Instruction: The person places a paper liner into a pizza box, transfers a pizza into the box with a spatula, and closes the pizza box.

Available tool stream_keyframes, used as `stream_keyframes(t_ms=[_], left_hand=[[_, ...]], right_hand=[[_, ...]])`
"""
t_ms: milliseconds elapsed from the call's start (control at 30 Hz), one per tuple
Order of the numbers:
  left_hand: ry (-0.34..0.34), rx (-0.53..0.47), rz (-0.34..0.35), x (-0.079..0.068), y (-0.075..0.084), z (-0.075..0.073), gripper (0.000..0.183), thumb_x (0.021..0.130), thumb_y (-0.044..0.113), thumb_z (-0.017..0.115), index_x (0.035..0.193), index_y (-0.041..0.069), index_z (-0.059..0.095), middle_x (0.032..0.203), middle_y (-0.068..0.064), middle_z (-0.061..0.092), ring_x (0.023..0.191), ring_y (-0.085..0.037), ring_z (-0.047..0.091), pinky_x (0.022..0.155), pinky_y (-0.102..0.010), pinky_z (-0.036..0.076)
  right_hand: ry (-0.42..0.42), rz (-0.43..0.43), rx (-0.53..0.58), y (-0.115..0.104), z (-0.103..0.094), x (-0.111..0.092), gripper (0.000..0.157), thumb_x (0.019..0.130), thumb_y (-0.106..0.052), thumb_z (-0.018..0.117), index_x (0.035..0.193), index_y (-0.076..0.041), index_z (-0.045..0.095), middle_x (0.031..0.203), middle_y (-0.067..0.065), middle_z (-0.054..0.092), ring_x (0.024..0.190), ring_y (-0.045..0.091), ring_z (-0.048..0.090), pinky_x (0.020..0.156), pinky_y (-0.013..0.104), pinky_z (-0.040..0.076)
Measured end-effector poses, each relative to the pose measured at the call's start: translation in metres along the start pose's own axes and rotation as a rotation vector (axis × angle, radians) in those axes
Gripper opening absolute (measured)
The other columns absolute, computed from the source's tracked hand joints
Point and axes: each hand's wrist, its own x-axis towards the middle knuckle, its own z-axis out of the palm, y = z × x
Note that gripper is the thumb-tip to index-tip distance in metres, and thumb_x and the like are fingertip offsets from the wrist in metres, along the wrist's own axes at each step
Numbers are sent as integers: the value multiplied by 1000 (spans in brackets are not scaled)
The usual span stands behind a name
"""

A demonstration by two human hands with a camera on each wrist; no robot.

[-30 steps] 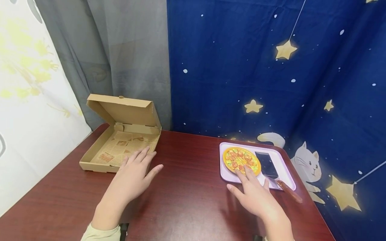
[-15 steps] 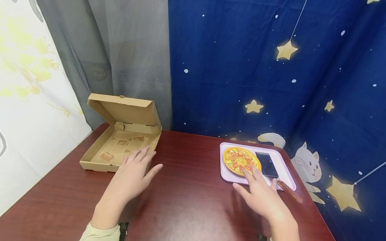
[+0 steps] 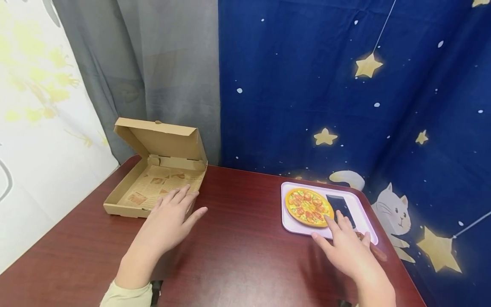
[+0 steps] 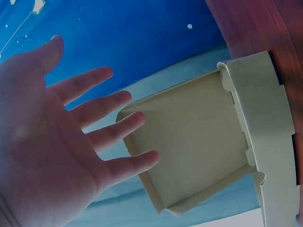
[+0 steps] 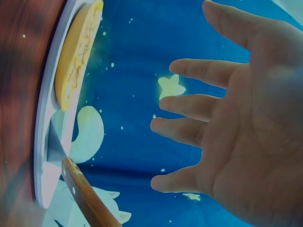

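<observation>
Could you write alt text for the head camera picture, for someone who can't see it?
Two open hands hover over a dark red table: the left hand near an open cardboard pizza box, the right hand at a pale tray holding a small pizza and a wooden-handled spatula. Behind hangs a blue curtain with stars.

The surface (image 3: 238, 238) is dark red-brown wood. An open cardboard box (image 3: 157, 179) sits near its far left corner, with its lid tipped up and printed paper inside. A light purple tray (image 3: 295, 226) sits near the far right corner, close to the right edge.
</observation>
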Motion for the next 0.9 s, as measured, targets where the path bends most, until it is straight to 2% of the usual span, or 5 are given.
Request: stream_keyframes(t_ms=[400,633,900], left_hand=[[0,2,1,0,0,0,61,107,53,56,152,12,58,166,-18,47,154,-46,41,120,-80,28],[0,-2,4,1,1,1,60,108,53,56,152,12,59,166,-18,47,154,-46,41,120,-80,28],[4,7,4,2,1,0,59,107,52,56,152,13,59,166,-17,47,154,-46,42,120,-80,28]], right_hand=[[27,23,-7,13,-3,-2,95,102,-71,51,165,-2,34,171,39,11,159,59,9,110,93,-7],[16,50,-8,22,-7,-2,96,102,-72,49,164,-1,33,171,39,10,159,60,7,108,94,-7],[6,88,-12,37,-11,-2,94,103,-69,50,163,2,31,168,42,6,155,66,7,106,96,-5]])
